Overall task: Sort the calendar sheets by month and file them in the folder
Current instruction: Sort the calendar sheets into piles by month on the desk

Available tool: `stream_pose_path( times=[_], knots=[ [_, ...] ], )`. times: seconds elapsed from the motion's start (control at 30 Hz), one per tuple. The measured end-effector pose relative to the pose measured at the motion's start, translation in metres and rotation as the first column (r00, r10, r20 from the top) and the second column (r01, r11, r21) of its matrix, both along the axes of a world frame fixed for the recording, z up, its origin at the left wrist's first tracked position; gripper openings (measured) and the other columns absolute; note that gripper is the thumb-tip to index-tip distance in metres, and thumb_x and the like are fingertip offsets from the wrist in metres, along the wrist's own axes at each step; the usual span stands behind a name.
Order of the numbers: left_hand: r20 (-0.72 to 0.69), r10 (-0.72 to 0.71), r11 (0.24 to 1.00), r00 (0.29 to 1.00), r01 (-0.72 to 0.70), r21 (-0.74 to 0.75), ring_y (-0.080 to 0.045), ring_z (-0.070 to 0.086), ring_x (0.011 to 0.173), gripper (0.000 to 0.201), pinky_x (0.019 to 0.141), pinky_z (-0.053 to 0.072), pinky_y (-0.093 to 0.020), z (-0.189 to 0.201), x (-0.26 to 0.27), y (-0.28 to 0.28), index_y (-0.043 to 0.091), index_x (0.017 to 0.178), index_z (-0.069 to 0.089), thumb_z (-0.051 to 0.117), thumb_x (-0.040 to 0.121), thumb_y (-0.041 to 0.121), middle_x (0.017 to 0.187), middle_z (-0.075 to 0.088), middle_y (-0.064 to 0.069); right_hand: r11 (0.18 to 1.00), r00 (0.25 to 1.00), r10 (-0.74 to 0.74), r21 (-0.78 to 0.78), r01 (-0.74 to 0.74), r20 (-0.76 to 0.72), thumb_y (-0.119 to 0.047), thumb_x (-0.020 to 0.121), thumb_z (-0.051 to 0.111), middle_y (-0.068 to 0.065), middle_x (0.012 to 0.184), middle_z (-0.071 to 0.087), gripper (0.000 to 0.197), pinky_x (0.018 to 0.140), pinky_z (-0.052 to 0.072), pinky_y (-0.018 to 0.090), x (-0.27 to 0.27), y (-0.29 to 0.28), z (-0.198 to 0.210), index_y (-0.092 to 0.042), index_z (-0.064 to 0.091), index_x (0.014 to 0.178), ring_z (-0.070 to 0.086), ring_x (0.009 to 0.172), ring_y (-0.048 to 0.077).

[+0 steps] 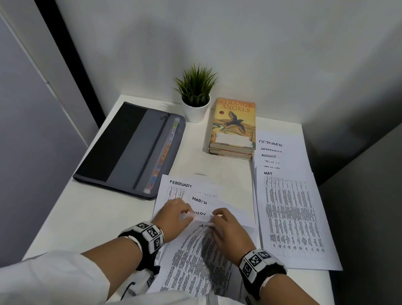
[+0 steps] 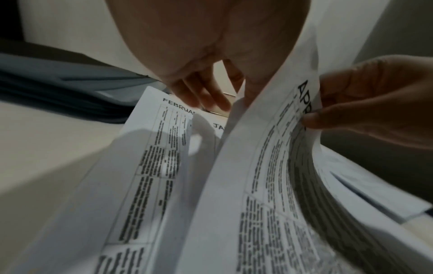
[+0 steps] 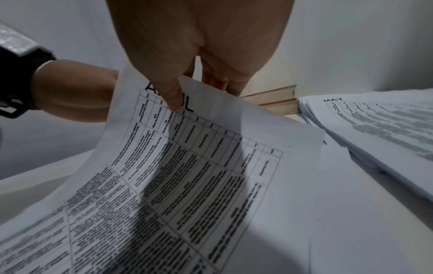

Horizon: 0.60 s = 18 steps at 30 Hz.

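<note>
The APRIL calendar sheet (image 1: 199, 263) curves up off the desk in front of me. My right hand (image 1: 216, 220) pinches its top edge, thumb on the printed side (image 3: 174, 100) and fingers behind. My left hand (image 1: 186, 214) holds the same edge at the top left corner. Under and beyond it lie the FEBRUARY sheet (image 1: 179, 184), the MARCH sheet (image 1: 200, 201) and the JANUARY sheet (image 1: 199, 213), fanned over one another. In the left wrist view the APRIL sheet (image 2: 269, 166) arches past the FEBRUARY sheet (image 2: 159, 148). The grey folder (image 1: 129, 149) lies shut at the left, coloured tabs along its edge.
A fanned stack with the MAY sheet (image 1: 290, 214) on top and OCTOBER at the back lies along the desk's right side. Two stacked books (image 1: 234, 128) and a potted plant (image 1: 196, 93) stand at the back by the wall. Bare white desk (image 1: 95, 214) shows at the front left.
</note>
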<state>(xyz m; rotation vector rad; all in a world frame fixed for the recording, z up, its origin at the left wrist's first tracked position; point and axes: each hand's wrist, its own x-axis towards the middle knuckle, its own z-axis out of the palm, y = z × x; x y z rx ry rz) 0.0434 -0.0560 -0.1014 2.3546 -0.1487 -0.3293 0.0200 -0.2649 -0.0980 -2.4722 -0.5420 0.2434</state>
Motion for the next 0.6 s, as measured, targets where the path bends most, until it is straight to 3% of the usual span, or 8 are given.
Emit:
stream_pose_path(
  times=[0.07,0.1,0.23,0.37,0.5,0.6],
  knots=[
    [-0.069,0.054,0.993,0.996,-0.061,-0.101,-0.004,0.05,0.067,0.011,0.065,0.042,-0.026,0.007,0.001,-0.002,0.016,0.08,0.063,0.063,0.09,0.02,0.069,0.054,0.006,0.999,0.999,0.042,-0.028,-0.042,0.008,-0.02,0.096,0.051,0.001,0.115,0.054,0.018,0.079,0.05,0.033,0.003,-0.001,0.002,-0.011,0.06,0.109,0.053,0.101,0.018],
    [-0.097,0.079,0.985,0.992,-0.093,-0.145,-0.005,0.05,0.065,0.01,0.064,0.041,-0.027,0.009,0.001,-0.003,0.014,0.082,0.061,0.061,0.091,0.019,0.068,0.055,0.004,0.997,0.998,0.058,-0.046,-0.059,-0.01,-0.02,0.097,0.049,0.001,0.112,0.057,0.018,0.08,0.049,0.034,0.004,-0.002,0.004,-0.013,0.059,0.109,0.052,0.102,0.019],
    [-0.182,0.157,0.957,0.971,-0.195,-0.217,-0.017,0.051,0.093,0.016,0.085,0.042,-0.033,0.015,0.004,-0.012,0.011,0.104,0.054,0.053,0.097,0.025,0.101,0.06,-0.006,0.987,0.992,0.113,-0.105,-0.119,-0.059,-0.022,0.098,0.046,0.002,0.102,0.06,0.016,0.08,0.046,0.033,0.006,0.001,0.006,-0.013,0.059,0.104,0.053,0.098,0.02],
    [-0.198,0.121,0.961,0.973,-0.165,-0.223,-0.02,0.053,0.075,0.026,0.071,0.044,-0.033,0.017,-0.002,-0.02,0.009,0.103,0.053,0.063,0.091,0.031,0.084,0.059,-0.006,0.99,0.992,0.126,-0.059,-0.127,-0.022,-0.017,0.094,0.051,0.002,0.103,0.056,0.012,0.076,0.045,0.027,0.009,0.004,0.008,-0.013,0.06,0.101,0.053,0.097,0.02],
    [-0.146,0.064,0.981,0.987,-0.089,-0.172,-0.017,0.061,0.089,0.014,0.076,0.046,-0.026,0.018,-0.002,-0.018,0.016,0.099,0.061,0.067,0.087,0.021,0.095,0.066,0.001,0.999,0.996,0.027,-0.034,-0.025,0.09,-0.019,0.092,0.056,0.001,0.12,0.05,0.014,0.077,0.051,0.031,0.016,0.0,0.013,-0.016,0.061,0.105,0.049,0.105,0.016],
    [-0.162,0.036,0.985,0.986,-0.062,-0.161,-0.016,0.054,0.077,0.01,0.067,0.042,-0.025,0.018,0.002,-0.015,0.011,0.087,0.059,0.064,0.089,0.019,0.084,0.062,-0.002,0.999,0.995,-0.044,-0.011,0.045,0.084,-0.022,0.093,0.055,-0.001,0.113,0.054,0.014,0.076,0.049,0.031,0.016,0.001,0.013,-0.019,0.056,0.107,0.051,0.102,0.018]
  ],
)
